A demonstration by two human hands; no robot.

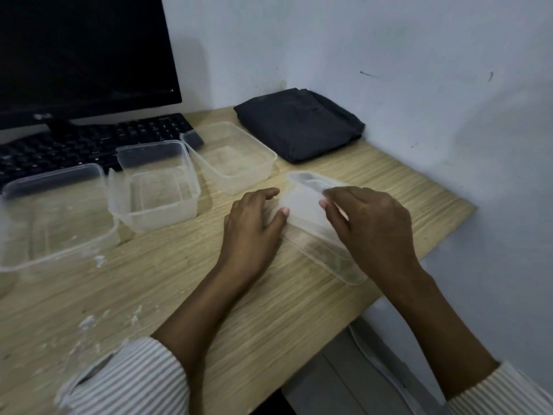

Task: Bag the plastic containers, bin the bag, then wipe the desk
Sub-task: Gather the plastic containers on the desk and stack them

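On the pale wood worktop (185, 295) by the grey wall, a clear rectangular container (311, 217) lies long-axis away-left to near-right between both hands, left hand (254, 229) and right hand (371, 226) fingers lightly closed on it.

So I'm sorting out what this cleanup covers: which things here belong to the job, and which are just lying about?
Part of the job:
- container under both hands
- three other clear containers
- folded dark bag, probably for bagging
- white crumbs on the desk

Just lying about:
- monitor
- keyboard
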